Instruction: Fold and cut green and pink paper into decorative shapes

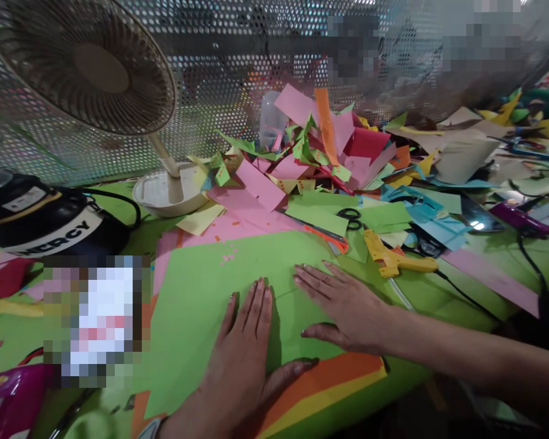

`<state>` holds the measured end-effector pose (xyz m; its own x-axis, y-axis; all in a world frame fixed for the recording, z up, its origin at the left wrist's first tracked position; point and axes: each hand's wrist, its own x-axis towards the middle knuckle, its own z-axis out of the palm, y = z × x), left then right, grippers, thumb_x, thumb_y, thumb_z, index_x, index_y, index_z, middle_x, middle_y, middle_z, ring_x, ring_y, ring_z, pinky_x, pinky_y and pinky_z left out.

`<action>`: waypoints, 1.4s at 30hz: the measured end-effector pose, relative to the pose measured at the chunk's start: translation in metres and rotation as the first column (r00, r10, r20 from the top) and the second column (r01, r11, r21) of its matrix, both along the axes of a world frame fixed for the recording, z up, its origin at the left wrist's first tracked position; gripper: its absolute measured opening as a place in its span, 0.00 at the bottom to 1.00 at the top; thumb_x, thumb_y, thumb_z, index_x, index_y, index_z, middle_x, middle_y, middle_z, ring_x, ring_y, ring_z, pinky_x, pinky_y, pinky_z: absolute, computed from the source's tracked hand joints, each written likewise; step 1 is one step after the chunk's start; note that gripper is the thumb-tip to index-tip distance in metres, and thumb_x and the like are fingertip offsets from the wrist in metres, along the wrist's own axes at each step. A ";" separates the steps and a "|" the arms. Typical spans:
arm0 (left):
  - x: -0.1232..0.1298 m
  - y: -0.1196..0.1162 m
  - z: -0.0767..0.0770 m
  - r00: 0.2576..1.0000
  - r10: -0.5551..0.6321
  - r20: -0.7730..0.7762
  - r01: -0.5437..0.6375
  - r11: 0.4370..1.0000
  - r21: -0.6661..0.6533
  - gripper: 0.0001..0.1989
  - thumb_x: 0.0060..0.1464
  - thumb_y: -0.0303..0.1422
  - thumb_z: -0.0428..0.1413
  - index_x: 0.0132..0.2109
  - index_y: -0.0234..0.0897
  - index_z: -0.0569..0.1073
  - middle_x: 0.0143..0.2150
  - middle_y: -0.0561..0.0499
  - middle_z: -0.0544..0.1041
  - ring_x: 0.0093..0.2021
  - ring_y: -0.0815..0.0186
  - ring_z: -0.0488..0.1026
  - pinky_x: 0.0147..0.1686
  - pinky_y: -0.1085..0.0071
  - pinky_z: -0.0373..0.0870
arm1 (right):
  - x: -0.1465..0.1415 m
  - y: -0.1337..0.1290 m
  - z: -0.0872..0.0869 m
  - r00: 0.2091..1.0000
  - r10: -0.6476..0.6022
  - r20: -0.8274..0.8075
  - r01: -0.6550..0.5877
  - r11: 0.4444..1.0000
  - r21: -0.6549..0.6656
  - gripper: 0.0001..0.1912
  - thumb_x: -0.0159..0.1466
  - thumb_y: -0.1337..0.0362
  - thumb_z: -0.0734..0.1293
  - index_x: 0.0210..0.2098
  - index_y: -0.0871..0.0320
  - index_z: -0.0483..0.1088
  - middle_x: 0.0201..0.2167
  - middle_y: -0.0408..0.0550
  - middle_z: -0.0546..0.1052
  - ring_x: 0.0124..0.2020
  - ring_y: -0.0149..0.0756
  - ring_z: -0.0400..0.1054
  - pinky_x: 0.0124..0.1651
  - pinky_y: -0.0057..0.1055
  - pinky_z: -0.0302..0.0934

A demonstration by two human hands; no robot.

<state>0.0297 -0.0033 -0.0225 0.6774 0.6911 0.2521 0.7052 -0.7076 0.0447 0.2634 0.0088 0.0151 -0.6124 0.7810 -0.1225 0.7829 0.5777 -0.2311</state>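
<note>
A large sheet of green paper (196, 305) lies in front of me, on top of orange paper (329, 377) and other coloured sheets. My left hand (244, 347) rests flat on it, fingers stretched and thumb out to the right. To its right my right hand (343, 305) also lies flat on the green sheet, fingers spread and pointing left. Neither hand grips anything. Small pink paper bits (229, 256) are scattered on the sheet. Just beyond the right hand are a yellow glue gun (391, 256) and scissors with black handles (350, 218).
A fan (100, 67) on a white base (153, 195) stands at the back left, beside a black bag (50, 213). Paper scraps (302, 146) heap up before a perforated metal panel (210, 79). A purple glue gun (528, 216) lies at right. A blurred-out bright patch (100, 317) is at left.
</note>
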 end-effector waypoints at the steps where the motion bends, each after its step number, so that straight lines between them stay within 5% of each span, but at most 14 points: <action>1: 0.000 0.000 -0.001 1.000 0.002 -0.002 -0.002 1.000 0.003 0.54 0.54 0.63 0.42 0.69 0.20 0.40 0.66 0.27 0.58 0.66 0.44 0.55 0.64 0.49 0.42 | 0.005 -0.001 0.001 1.000 -0.017 0.014 0.017 1.000 0.010 0.43 0.66 0.39 0.53 0.67 0.67 0.50 0.68 0.59 0.50 0.69 0.48 0.44 0.69 0.52 0.40; 8: -0.002 0.000 -0.003 1.000 0.002 -0.002 -0.002 1.000 -0.009 0.54 0.54 0.63 0.41 0.70 0.23 0.38 0.66 0.28 0.57 0.67 0.46 0.54 0.64 0.51 0.42 | 0.030 -0.009 0.008 0.986 -0.145 0.085 0.134 0.984 0.117 0.41 0.67 0.42 0.55 0.64 0.71 0.56 0.66 0.64 0.56 0.67 0.52 0.50 0.66 0.50 0.48; 12: -0.002 0.001 -0.003 1.000 -0.005 0.005 0.005 1.000 0.014 0.54 0.54 0.63 0.42 0.70 0.24 0.36 0.67 0.29 0.57 0.66 0.46 0.55 0.64 0.51 0.42 | 0.021 0.002 0.027 0.952 -0.306 -0.013 0.304 0.939 0.163 0.27 0.69 0.50 0.57 0.54 0.66 0.67 0.55 0.63 0.72 0.57 0.52 0.65 0.56 0.47 0.60; 16: -0.002 0.001 -0.001 1.000 -0.005 0.004 0.005 1.000 0.031 0.55 0.53 0.63 0.43 0.70 0.24 0.35 0.67 0.30 0.57 0.66 0.47 0.56 0.64 0.52 0.41 | -0.010 0.031 0.037 0.927 -0.366 -0.086 0.345 0.919 -0.189 0.15 0.66 0.53 0.62 0.34 0.58 0.72 0.30 0.48 0.80 0.32 0.39 0.75 0.34 0.32 0.65; 17: -0.001 0.001 -0.001 1.000 -0.004 0.002 0.004 1.000 0.031 0.55 0.53 0.64 0.43 0.70 0.25 0.35 0.67 0.30 0.57 0.66 0.47 0.56 0.64 0.52 0.41 | -0.019 0.040 0.036 0.923 -0.376 -0.085 0.330 0.886 -0.326 0.15 0.64 0.53 0.64 0.30 0.59 0.71 0.25 0.46 0.78 0.27 0.36 0.74 0.31 0.29 0.64; 20: 0.000 0.001 0.001 1.000 0.003 -0.007 -0.003 0.999 0.036 0.56 0.52 0.65 0.42 0.70 0.24 0.34 0.66 0.29 0.58 0.66 0.46 0.57 0.64 0.52 0.41 | -0.037 0.062 0.026 0.905 -0.424 -0.041 0.264 0.633 -0.728 0.21 0.62 0.51 0.66 0.21 0.60 0.67 0.15 0.41 0.73 0.18 0.30 0.71 0.26 0.25 0.62; 23: 0.001 0.001 0.002 1.000 0.005 -0.011 -0.005 0.999 0.043 0.57 0.51 0.65 0.41 0.70 0.23 0.33 0.65 0.27 0.59 0.65 0.45 0.58 0.64 0.52 0.40 | -0.042 0.076 0.017 0.905 -0.424 -0.005 0.235 0.509 -0.828 0.25 0.60 0.49 0.69 0.15 0.60 0.64 0.11 0.40 0.70 0.15 0.28 0.68 0.27 0.25 0.63; 32: -0.001 0.002 0.000 1.000 -0.017 -0.009 0.017 0.999 0.028 0.57 0.52 0.64 0.42 0.70 0.21 0.34 0.66 0.27 0.57 0.65 0.43 0.57 0.64 0.51 0.41 | -0.001 0.085 0.023 0.888 -0.451 0.093 0.324 0.470 -0.821 0.26 0.56 0.50 0.72 0.14 0.61 0.65 0.10 0.40 0.70 0.16 0.28 0.69 0.26 0.24 0.62; 38: -0.002 0.001 -0.001 1.000 -0.026 -0.008 0.026 0.998 0.053 0.55 0.53 0.63 0.43 0.70 0.22 0.34 0.66 0.28 0.58 0.65 0.45 0.57 0.64 0.51 0.41 | 0.032 0.078 0.051 0.840 -0.520 0.154 0.455 0.521 -0.722 0.22 0.61 0.61 0.68 0.13 0.60 0.63 0.09 0.40 0.69 0.13 0.27 0.66 0.23 0.24 0.60; 42: -0.006 0.003 -0.002 0.999 -0.029 -0.026 0.029 0.999 0.029 0.54 0.54 0.62 0.43 0.70 0.25 0.34 0.68 0.30 0.55 0.66 0.46 0.55 0.64 0.52 0.43 | 0.020 0.073 0.058 0.842 -0.532 0.093 0.433 0.561 -0.705 0.19 0.62 0.64 0.66 0.16 0.59 0.62 0.11 0.39 0.69 0.13 0.25 0.65 0.23 0.24 0.60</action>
